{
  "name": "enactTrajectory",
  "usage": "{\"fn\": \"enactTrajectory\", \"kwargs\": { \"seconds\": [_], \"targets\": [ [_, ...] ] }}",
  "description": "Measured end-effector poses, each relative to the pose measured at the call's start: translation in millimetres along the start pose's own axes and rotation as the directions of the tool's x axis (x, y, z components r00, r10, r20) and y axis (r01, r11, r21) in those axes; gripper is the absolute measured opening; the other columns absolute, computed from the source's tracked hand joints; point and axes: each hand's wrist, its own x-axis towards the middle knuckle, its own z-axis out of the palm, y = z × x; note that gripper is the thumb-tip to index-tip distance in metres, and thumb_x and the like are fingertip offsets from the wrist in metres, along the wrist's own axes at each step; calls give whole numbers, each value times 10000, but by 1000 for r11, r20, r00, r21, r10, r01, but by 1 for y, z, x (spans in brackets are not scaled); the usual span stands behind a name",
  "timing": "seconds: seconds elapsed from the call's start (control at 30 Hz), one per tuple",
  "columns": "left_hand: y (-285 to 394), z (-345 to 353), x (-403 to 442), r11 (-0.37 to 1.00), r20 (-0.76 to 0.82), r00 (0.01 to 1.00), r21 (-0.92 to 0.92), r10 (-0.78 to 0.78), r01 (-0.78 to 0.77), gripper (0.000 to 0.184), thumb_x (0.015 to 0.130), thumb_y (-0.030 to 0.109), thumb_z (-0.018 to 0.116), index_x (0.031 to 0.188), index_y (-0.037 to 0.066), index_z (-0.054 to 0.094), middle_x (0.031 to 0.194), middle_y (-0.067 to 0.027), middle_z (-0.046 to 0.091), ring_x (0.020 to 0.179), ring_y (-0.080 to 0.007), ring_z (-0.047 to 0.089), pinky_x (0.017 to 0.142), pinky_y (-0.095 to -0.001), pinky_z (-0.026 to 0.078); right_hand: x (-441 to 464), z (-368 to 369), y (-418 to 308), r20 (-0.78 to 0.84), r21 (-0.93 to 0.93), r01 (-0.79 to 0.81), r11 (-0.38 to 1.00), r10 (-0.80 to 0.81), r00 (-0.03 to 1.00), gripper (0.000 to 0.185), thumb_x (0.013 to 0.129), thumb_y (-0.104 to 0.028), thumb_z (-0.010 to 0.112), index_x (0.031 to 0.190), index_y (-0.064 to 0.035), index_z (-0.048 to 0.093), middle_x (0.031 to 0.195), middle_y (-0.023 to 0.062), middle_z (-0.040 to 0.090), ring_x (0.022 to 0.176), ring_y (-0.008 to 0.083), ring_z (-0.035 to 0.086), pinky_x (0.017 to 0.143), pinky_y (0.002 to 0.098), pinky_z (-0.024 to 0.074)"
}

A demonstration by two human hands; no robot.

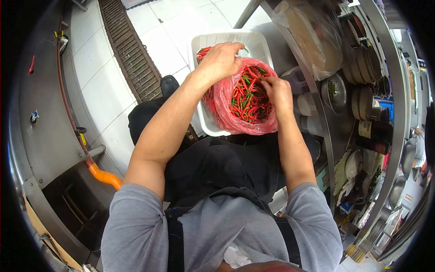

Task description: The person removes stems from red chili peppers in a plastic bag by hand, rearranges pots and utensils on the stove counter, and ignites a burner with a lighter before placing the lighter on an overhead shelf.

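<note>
Person's sat w/ a white plastic basket (257, 41) in front, pink plastic bag (223, 106) in it, mouth folded wide, full of red chillies (247, 97). Clock dial centred on the bag, 12 being away from the person.

Progress: looks part-done, my guess. Loose chillies (202, 54) lie in the basket btwn 10 & 11 o'clock, partly under the L hand (225, 59); the bag holds a lot more, many w/ green stems on, so most of the work is prob. left. Can't tell if the loose lot is finished stuff, or how deep it goes.

L hand's at 11, over the basket by the bag's edge, fingers curled; can't tell if its grip has anything. R hand (278, 94) comes in from 3, fingertips at approx. 2, bunched among the bagged chillies; might be a pinch on one, but can't confirm.

Count: 1 basket, 1 bag, 2 hands. Chillies: dozens in the bag, too jumbled for an exact no.; loose ones only a handful visible, rest hidden. Also 1 metal bowl (334, 93) at 3, 1 floor drain grate (129, 54) at 10, 1 orange pipe (104, 176) at 8.
</note>
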Motion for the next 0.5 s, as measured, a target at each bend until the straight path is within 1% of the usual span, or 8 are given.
{"fn": "enactTrajectory", "kwargs": {
  "seconds": [0.03, 0.1, 0.13, 0.2, 0.27, 0.33, 0.43, 0.5],
  "targets": [
    [1, 1, 0, 1000, 14, 1000, 11, 4, -4, 366, 823, 127, 586, 1160, -10, 616, 1042, -228, 667, 955, -350, 662, 862, -399, 520, -6, -3, 5, -51, 137, -40, 990, 48, 998, 163, 808, -198, 697, 867, -49, 729, 712, 174, 661, 688, 319, 672, 658, 424, 511],
    [6, 4, -1, 1000, 28, 1000, 21, 13, -14, 357, 824, 129, 589, 1153, -5, 622, 1028, -217, 674, 950, -336, 667, 857, -391, 524, -15, -16, 15, 173, 392, -342, 854, 297, 939, 161, 824, -151, 705, 913, -20, 735, 664, 107, 670, 570, 177, 636, 535, 323, 479],
    [10, 6, -3, 997, 128, 991, -52, -49, 56, 341, 832, 139, 597, 1142, -1, 630, 1002, -198, 685, 935, -314, 676, 842, -379, 530, -21, -18, 15, 168, 392, -342, 854, 300, 939, 161, 824, -151, 705, 913, -20, 735, 664, 107, 670, 570, 177, 636, 535, 323, 479],
    [15, 14, -6, 980, 269, 960, -156, -82, 127, 305, 865, 182, 618, 1120, 18, 648, 938, -142, 709, 886, -238, 694, 799, -348, 542, -34, -23, 14, 245, 765, -431, 478, 404, 881, 149, 841, -112, 707, 913, 17, 728, 677, 42, 668, 537, 61, 562, 469, 219, 401],
    [22, 27, -11, 890, 477, 865, -312, -156, 332, 318, 881, 249, 659, 1098, 17, 665, 879, -99, 702, 803, -166, 676, 659, -296, 523, -44, -28, 5, 224, 815, -408, 412, 425, 877, 149, 843, -102, 707, 925, 21, 723, 702, 37, 675, 531, 59, 557, 462, 204, 387],
    [36, 36, -18, 654, 644, 736, -468, -208, 594, 357, 884, 274, 685, 1100, -6, 632, 898, -53, 672, 760, -107, 634, 555, -231, 451, -49, -29, -5, 212, 863, -380, 334, 442, 871, 151, 847, -93, 705, 948, 18, 721, 719, 36, 681, 526, 61, 557, 459, 192, 384],
    [39, 38, -22, 419, 639, 764, -670, -94, 612, 322, 893, 252, 675, 1083, 4, 600, 916, -35, 659, 767, -90, 622, 563, -224, 444, -55, -31, -20, 210, 888, -360, 287, 442, 872, 147, 848, -90, 704, 948, 16, 722, 719, 31, 681, 529, 59, 559, 460, 188, 385],
    [40, 40, -21, 372, 631, 770, -695, -94, 615, 260, 898, 226, 671, 1050, 31, 591, 885, -21, 642, 755, -72, 607, 566, -200, 427, -56, -29, -24, 202, 887, -352, 300, 435, 878, 154, 846, -89, 707, 958, 16, 723, 718, 30, 681, 527, 54, 560, 456, 187, 385]
  ]
}}
